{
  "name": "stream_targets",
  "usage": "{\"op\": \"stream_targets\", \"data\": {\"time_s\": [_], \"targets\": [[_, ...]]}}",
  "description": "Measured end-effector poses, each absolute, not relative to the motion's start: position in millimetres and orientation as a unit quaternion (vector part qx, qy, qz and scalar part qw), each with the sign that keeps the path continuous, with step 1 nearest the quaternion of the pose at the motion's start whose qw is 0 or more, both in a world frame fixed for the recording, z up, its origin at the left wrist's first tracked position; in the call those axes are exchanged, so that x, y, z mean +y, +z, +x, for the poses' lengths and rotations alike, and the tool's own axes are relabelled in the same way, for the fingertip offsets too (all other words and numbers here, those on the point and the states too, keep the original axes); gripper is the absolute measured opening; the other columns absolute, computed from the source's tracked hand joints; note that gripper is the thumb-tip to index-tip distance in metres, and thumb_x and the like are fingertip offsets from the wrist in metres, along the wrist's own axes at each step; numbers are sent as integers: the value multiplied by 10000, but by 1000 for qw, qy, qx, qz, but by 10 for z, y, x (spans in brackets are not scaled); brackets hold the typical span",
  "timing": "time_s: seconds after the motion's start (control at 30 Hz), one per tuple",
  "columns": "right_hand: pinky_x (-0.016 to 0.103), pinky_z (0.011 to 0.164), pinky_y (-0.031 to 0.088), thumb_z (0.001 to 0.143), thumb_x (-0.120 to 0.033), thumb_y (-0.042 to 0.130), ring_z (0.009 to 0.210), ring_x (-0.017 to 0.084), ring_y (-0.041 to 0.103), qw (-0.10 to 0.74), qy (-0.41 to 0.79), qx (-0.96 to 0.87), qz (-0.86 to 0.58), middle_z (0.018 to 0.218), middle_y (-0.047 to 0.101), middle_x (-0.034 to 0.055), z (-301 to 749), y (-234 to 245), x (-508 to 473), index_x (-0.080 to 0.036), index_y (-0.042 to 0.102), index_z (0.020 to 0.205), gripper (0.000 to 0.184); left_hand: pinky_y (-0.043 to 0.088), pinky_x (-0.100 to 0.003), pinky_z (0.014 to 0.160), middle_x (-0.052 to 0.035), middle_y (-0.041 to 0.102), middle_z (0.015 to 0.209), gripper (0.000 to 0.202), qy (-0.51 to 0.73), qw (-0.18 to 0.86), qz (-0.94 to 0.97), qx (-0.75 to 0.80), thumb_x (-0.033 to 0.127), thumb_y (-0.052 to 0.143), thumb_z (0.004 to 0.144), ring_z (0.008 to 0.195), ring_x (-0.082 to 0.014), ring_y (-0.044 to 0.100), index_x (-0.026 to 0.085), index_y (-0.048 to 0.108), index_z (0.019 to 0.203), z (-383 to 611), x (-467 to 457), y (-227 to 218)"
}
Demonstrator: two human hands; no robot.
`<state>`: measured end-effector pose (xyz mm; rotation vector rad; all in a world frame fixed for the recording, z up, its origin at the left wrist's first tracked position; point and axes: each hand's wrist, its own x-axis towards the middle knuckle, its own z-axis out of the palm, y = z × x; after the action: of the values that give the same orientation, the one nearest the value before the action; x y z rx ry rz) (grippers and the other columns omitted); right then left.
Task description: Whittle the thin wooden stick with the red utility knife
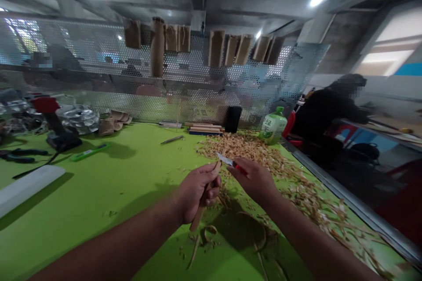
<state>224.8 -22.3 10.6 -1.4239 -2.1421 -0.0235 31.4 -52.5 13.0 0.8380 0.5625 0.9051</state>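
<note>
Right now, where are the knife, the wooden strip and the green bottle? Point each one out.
Knife [225,159], head view: on the blade.
Wooden strip [198,218], head view: on its lower end.
Green bottle [273,127], head view: on its body.

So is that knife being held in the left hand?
No, the right hand holds the knife, while the left hand grips a brown strip.

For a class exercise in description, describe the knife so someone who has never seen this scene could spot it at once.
On the green table, find the heap of tan shavings. On its near side, the right hand grips the knife. Unlike the plain brown strip in the left hand, it shows a silvery blade and red on its handle.
</note>
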Motion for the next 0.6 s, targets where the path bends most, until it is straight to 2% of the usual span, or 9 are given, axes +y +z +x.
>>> {"op": "stream_targets", "data": {"time_s": [0.17,0.27,0.43,0.6], "targets": [[244,581,318,919,-449,471,663,151,559,265,-8,-817,-512,746,628,24,2193,103,-278,-213,627,815,301,230,-140,374,37,462,707,94,416,773,396,270,232,526,864,428,-11,330,150,511,820,303,-543,142],[244,581,322,919,-445,462,672,156,565,273,-6,-805,-526,757,633,28,2210,103,-257,-213,627,816,303,223,-140,378,41,467,703,77,417,776,386,275,215,525,864,424,-14,318,152,527,908,299,-545,156],[248,572,301,900,-454,479,694,163,570,281,-30,-781,-556,776,647,28,2326,112,-144,-223,641,830,291,197,-141,383,42,470,719,161,412,788,369,271,170,519,858,419,-12,303,154,528,1018,300,-539,159],[258,506,240,879,-503,448,539,145,482,291,0,-655,-697,587,558,6,2733,199,63,-210,598,697,375,222,-153,383,30,476,722,144,390,794,393,250,215,533,869,432,-15,326,139,568,986,292,-622,208]]}}
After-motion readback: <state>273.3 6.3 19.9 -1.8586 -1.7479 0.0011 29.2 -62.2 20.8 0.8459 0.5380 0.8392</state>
